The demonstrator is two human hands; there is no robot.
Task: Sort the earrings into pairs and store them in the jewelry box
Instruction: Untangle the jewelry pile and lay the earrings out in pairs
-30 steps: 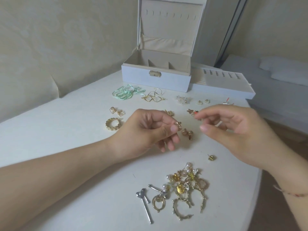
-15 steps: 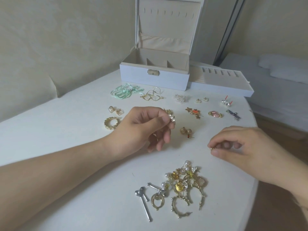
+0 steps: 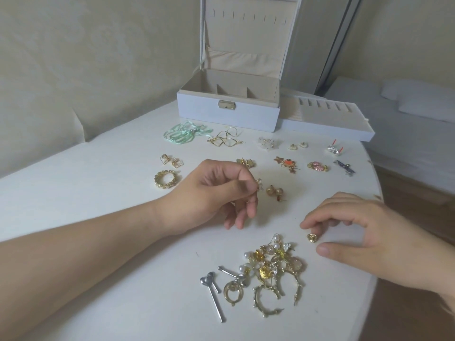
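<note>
We are pinching an earring [image 3: 259, 183] in the left hand [image 3: 219, 193] while the right hand [image 3: 369, 230], fingers spread, is closing carefully around the stud [image 3: 311, 237].

White rounded surface [image 3: 103, 183] carries an open white jewelry box [image 3: 227, 114], a white slotted tray [image 3: 327, 121] beside it, paired earrings in rows including mint ribbon loops [image 3: 183, 134] and gold chain hoops [image 3: 166, 179], plus a tangled gold-and-pearl earring heap [image 3: 273, 269].

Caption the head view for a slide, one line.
Left hand pinches a small earring; right hand reaches for a gold stud beside the unsorted pile; jewelry box open.
</note>
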